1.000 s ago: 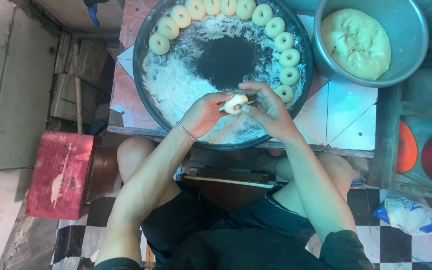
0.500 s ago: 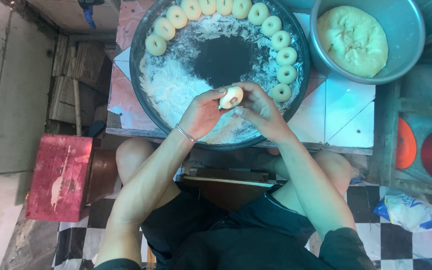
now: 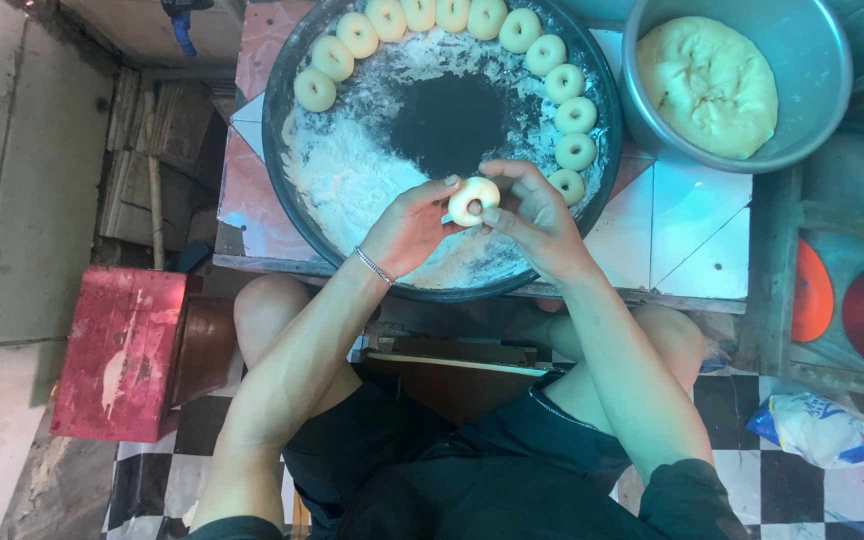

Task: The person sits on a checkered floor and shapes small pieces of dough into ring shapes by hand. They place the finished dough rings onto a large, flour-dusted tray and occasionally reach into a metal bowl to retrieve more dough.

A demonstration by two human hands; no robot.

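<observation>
My grip was both hands closed on the dough ring [image 3: 474, 200], left hand [image 3: 407, 228] and right hand [image 3: 537, 222] pinching it from either side above the floured round tray [image 3: 282, 190], its hole facing me, the right nearer the row of finished rings [image 3: 574, 116].

A grey bowl [image 3: 812, 120] of dough [image 3: 709, 85], a red stool [image 3: 117, 350], a plastic bag [image 3: 822, 428].

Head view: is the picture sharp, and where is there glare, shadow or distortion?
Head view: mostly sharp, the dough ring between the left hand and right hand reads clearly; daylight is soft and even, without hard glare; the round tray looks slightly bulged by the wide lens; under the table lies dim shadow.
</observation>
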